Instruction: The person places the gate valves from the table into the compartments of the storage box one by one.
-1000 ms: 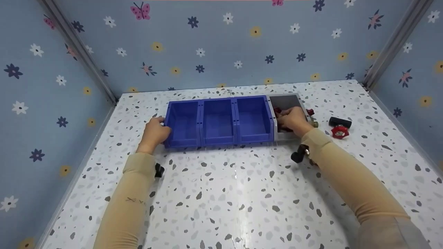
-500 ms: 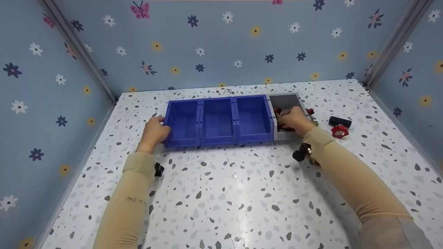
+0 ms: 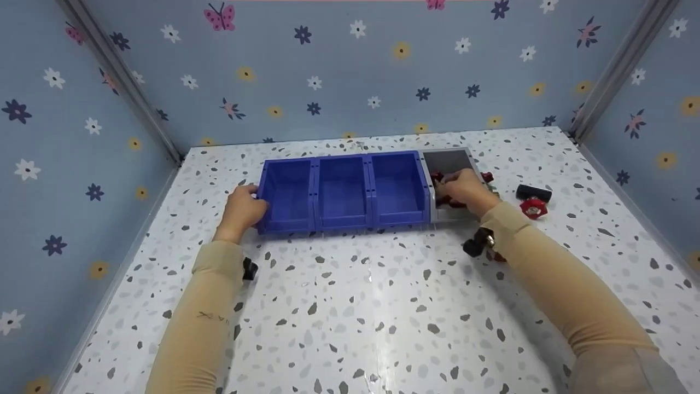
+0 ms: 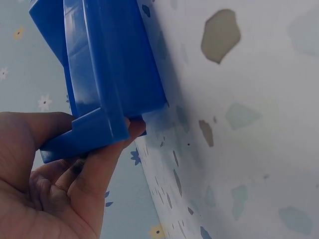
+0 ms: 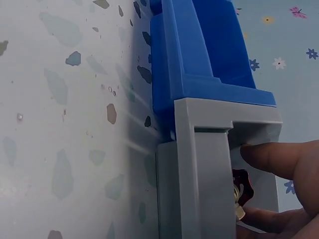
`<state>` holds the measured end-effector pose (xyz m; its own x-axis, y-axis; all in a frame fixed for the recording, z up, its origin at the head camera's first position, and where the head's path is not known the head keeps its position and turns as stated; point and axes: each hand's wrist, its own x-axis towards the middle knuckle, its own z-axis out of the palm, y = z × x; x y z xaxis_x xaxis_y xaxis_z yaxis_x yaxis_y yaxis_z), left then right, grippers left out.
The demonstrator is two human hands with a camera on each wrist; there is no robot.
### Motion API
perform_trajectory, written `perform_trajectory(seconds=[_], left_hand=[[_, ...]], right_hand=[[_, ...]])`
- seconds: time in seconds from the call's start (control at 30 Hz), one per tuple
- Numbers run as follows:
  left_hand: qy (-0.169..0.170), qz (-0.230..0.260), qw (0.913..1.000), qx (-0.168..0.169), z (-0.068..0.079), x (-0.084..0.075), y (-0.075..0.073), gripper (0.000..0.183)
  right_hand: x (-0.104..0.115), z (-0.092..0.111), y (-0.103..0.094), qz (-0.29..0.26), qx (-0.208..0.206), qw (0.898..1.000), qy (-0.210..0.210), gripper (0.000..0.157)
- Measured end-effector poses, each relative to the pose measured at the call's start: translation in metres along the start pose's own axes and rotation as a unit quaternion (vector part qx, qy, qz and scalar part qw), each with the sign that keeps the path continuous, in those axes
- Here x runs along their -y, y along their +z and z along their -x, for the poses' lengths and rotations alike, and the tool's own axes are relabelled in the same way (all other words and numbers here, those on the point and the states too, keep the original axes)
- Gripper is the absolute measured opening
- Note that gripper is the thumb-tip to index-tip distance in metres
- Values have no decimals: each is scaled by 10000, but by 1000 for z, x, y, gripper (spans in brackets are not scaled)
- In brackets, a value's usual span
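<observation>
Three blue bins stand in a joined row, with a grey bin [image 3: 445, 158] at their right end. My left hand [image 3: 243, 209] grips the outer edge of the leftmost blue bin [image 3: 290, 225], thumb and fingers on both sides of its lip [image 4: 84, 139] in the left wrist view. My right hand [image 3: 467, 190] reaches into the grey bin. In the right wrist view its thumb and fingers stand apart inside, beside a valve with a dark red handwheel [image 5: 242, 184] and brass stem. The deeper fingertips are hidden, as are most parts under the hand.
Right of the grey bin lies a valve with a red handwheel [image 3: 534, 208] against a black tube [image 3: 533, 192]. Another red handwheel [image 3: 487, 177] shows at the grey bin's right side. Flowered panels [image 3: 350, 71] enclose the speckled table [image 3: 339, 306] at back and sides.
Both hands stay almost where they were; the right hand shifts only slightly within the grey bin. The whole view drifts a little to the left.
</observation>
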<state>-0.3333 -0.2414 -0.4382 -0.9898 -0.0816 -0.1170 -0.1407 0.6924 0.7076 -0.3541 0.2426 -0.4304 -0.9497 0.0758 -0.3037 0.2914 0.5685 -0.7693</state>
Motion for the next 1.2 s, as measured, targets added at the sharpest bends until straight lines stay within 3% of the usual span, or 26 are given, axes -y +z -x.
perform_trajectory(seconds=[0.1,0.27,0.37,0.7,1.0,1.2], left_hand=[[-33,-11,10000,24,0,0,0,61],[-38,-25,10000,21,0,0,0,62],[-12,-18,10000,15,0,1,0,62],[-115,-9,9999,58,-1,0,-1,65],[-67,49,9999,76,2,-1,0,65],[-31,23,10000,88,1,-2,0,65]], right_hand=[[1,1,-3,205,14,9998,8,33],[6,6,-9,266,109,9996,80,72],[11,11,-13,192,135,9997,22,79],[29,32,-28,87,214,9996,-185,79],[33,43,-45,-246,545,9976,-349,82],[36,48,-54,-365,529,9973,-347,79]])
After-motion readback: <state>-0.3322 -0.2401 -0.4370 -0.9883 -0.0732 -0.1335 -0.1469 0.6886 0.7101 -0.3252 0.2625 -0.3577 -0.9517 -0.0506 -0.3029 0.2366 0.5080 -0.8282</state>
